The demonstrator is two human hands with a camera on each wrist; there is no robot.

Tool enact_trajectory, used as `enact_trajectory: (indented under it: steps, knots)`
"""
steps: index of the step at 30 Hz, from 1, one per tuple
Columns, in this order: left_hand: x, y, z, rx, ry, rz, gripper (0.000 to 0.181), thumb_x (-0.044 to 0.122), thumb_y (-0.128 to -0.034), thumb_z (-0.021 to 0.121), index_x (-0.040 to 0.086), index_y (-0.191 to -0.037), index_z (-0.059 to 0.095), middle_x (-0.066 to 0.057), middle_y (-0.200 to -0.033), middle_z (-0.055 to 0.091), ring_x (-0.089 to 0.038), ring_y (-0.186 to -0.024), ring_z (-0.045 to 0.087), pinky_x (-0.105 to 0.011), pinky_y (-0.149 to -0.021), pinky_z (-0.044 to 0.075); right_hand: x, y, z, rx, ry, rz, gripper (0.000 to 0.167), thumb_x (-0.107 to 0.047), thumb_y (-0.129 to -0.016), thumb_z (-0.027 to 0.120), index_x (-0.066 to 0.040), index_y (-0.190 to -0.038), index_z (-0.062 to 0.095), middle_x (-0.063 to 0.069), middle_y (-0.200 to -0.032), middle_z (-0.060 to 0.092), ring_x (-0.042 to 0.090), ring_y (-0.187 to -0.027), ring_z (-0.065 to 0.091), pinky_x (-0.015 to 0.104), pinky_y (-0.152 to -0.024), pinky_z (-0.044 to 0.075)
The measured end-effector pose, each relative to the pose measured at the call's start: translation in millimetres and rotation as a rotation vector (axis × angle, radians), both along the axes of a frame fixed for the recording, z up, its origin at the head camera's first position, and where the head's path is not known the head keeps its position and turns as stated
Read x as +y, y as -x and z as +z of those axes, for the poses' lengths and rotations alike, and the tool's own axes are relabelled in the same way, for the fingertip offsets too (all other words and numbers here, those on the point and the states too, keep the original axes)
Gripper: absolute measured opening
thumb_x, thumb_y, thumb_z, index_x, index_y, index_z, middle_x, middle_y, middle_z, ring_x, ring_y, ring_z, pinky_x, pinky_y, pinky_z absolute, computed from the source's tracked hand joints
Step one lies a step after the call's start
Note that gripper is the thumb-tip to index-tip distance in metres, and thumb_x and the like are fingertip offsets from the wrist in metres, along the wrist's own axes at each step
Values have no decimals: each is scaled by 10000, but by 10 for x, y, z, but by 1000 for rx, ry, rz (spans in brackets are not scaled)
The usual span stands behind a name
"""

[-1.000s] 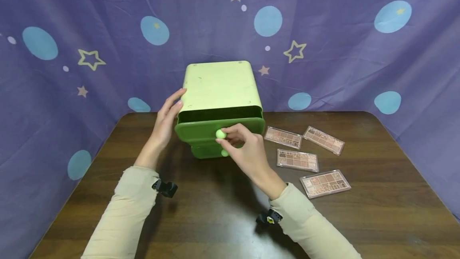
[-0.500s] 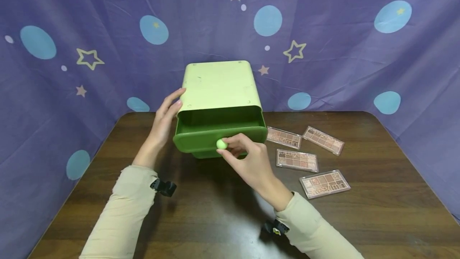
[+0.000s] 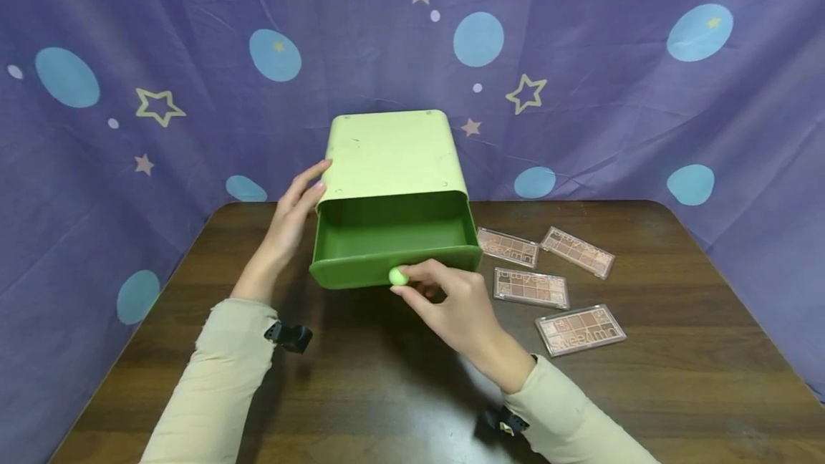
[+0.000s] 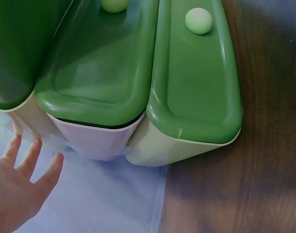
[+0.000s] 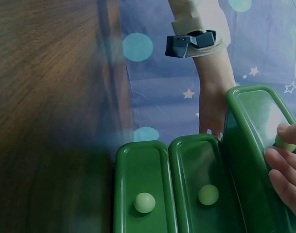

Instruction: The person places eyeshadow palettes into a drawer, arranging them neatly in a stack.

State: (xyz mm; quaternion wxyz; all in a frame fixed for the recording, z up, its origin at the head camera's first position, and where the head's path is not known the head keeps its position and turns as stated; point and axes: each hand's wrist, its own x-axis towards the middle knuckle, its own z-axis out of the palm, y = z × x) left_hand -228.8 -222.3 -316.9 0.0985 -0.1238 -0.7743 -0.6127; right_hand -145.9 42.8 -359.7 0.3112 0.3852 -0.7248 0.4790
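A small drawer cabinet (image 3: 393,152) with a pale yellow-green top stands on the table. Its top drawer (image 3: 396,224) is pulled well out, and I see only bare green walls and floor inside. My right hand (image 3: 460,306) pinches the round light-green drawer knob (image 3: 398,276) between thumb and forefinger. Against the cabinet's left side rests my left hand (image 3: 290,220), fingers extended. The left wrist view shows that hand (image 4: 21,189) with spread fingers. Two lower drawers, the middle one (image 5: 201,170) and the bottom one (image 5: 143,170), appear closed or nearly so in the right wrist view.
Several eyeshadow palettes with clear lids lie right of the cabinet, the nearest palette (image 3: 580,329) closest to my right forearm. The brown wooden table (image 3: 361,392) extends in front. A purple patterned cloth (image 3: 387,27) hangs behind.
The top drawer has slid out toward me, from a narrow gap to a wide opening, as my right hand pulled its knob. My left hand has stayed at the cabinet's side.
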Motion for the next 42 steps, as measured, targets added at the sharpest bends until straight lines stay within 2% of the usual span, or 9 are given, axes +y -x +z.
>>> enact_trajectory:
  steps: [10, 21, 30, 35, 42]
  knots:
    - [6, 5, -30, 15, -17, 1, 485, 273, -1048, 434, 124, -1509, 422, -15, -1569, 323, -194, -1410, 276, -487, -1103, 282, -4, 2, -61, 77, -7, 8, 271, 10, -729, 851, -56, -946, 702, 52, -886, 751, 79, -643, 660, 150, -591, 521]
    - [44, 18, -83, 37, -75, 17, 477, 241, -1050, 434, 61, -1492, 428, -64, -1549, 339, -173, -1331, 366, -308, -1033, 369, -2, -8, -87, 91, 7, 37, 258, 31, -741, 831, -44, -949, 698, 71, -889, 751, 105, -660, 677, 155, -616, 533]
    - [38, 19, -64, 30, -59, 19, 481, 260, -1049, 436, 93, -1499, 431, -46, -1549, 334, -176, -1351, 348, -319, -1041, 360, -5, -45, -89, 104, 4, 44, 269, 26, -743, 833, -45, -969, 705, 64, -894, 754, 91, -664, 677, 152, -627, 534]
    - [35, 17, -64, 26, -67, 18, 481, 252, -1050, 432, 82, -1500, 426, -51, -1553, 328, -177, -1357, 337, -320, -1044, 358, 64, -89, -70, 54, -36, 41, 291, 18, -765, 819, -43, -1038, 738, 51, -943, 754, 89, -713, 675, 172, -665, 542]
    - [40, 19, -62, 33, -71, 20, 479, 249, -1050, 435, 80, -1497, 428, -50, -1554, 331, -174, -1366, 326, -326, -1057, 346, 443, -164, -14, -78, -176, 125, 355, -70, -848, 772, -62, -1195, 698, 26, -1097, 722, 137, -910, 678, 231, -887, 510]
